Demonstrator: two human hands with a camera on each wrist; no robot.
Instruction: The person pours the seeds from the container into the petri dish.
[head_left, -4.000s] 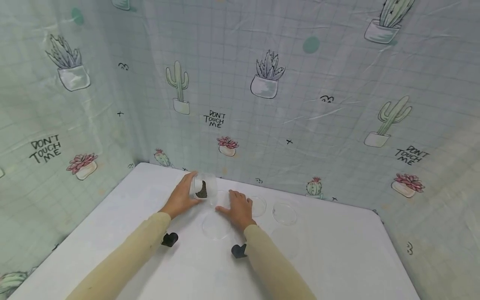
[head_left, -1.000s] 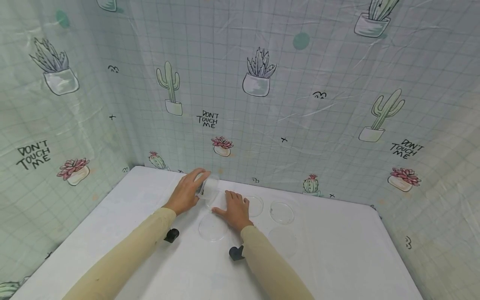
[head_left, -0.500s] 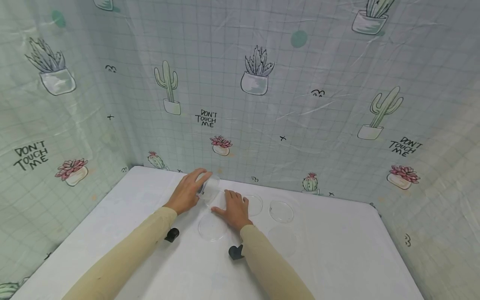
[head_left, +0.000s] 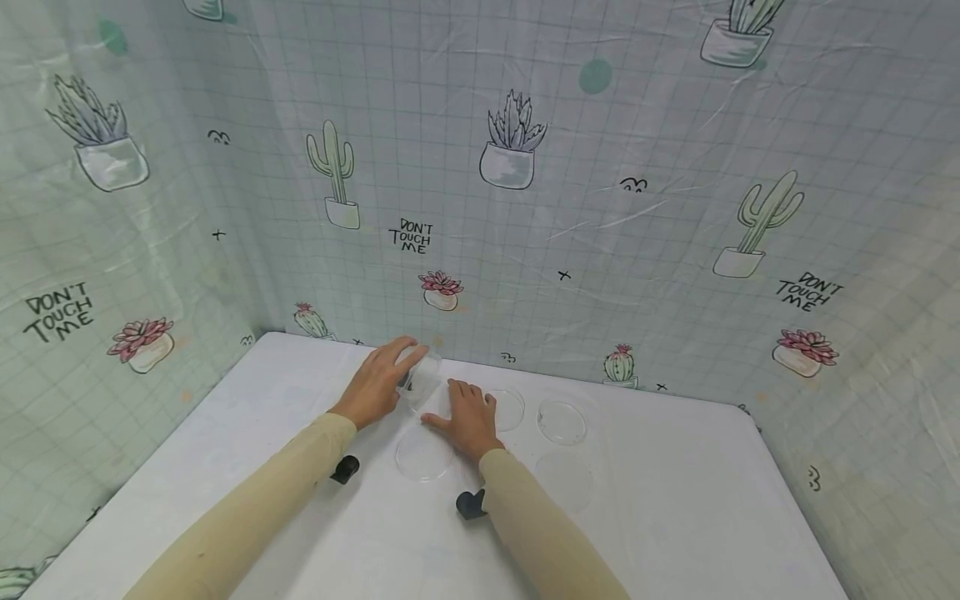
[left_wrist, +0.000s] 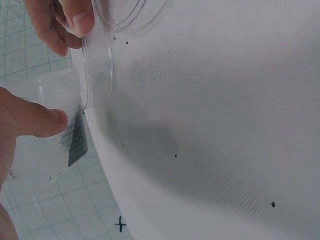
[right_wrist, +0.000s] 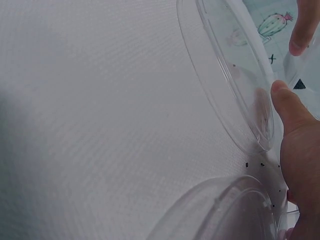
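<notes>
My left hand [head_left: 373, 385] grips a clear plastic container [left_wrist: 42, 87] tilted on its side. Dark grains [left_wrist: 77, 142] are heaped against its wall, on the side towards the table. To the right of it, my right hand [head_left: 471, 421] spreads thumb and fingers round the edge of a clear petri dish [head_left: 441, 402], mostly covered by the hands and container in the head view. The container's mouth leans over that dish. A second clear petri dish [head_left: 424, 454] lies just nearer than the right thumb. One more dish [right_wrist: 235, 215] sits under the right wrist.
Several round clear dishes lie to the right, among them a dish [head_left: 507, 410] beside my right fingers and another dish [head_left: 562, 422] further right. Loose dark specks [left_wrist: 175, 155] are scattered on the white table [head_left: 697, 500]. A patterned curtain [head_left: 555, 208] stands behind.
Since four seconds ago, my left hand has turned the container further towards the dish, and its dark grains are now mostly hidden in the head view. My right hand stays at the dish.
</notes>
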